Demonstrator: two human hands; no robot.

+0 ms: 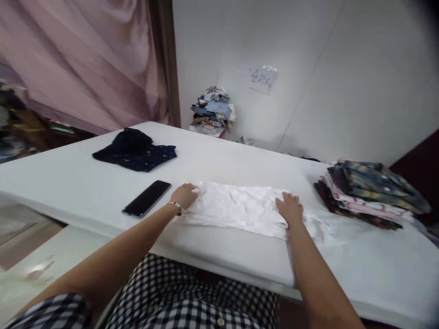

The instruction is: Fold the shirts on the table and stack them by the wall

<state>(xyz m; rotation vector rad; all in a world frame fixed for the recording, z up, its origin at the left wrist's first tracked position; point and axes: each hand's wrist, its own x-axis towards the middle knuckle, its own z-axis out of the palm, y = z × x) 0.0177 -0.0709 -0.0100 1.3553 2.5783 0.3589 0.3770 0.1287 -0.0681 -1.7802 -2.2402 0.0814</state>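
A white garment (240, 208) lies partly folded on the white table (85, 183) in front of me. My left hand (185, 195) rests on its left end, fingers curled over the cloth edge; a bracelet sits on that wrist. My right hand (291, 208) lies flat on the garment's right part, fingers stretched out and pressing the cloth down.
A black phone (147, 198) lies left of the garment. A dark blue patterned garment (135, 151) sits further back left. A stack of folded clothes (370, 194) stands at the right. A pile of clothes (213, 109) is by the wall behind, beside a pink curtain (85, 59).
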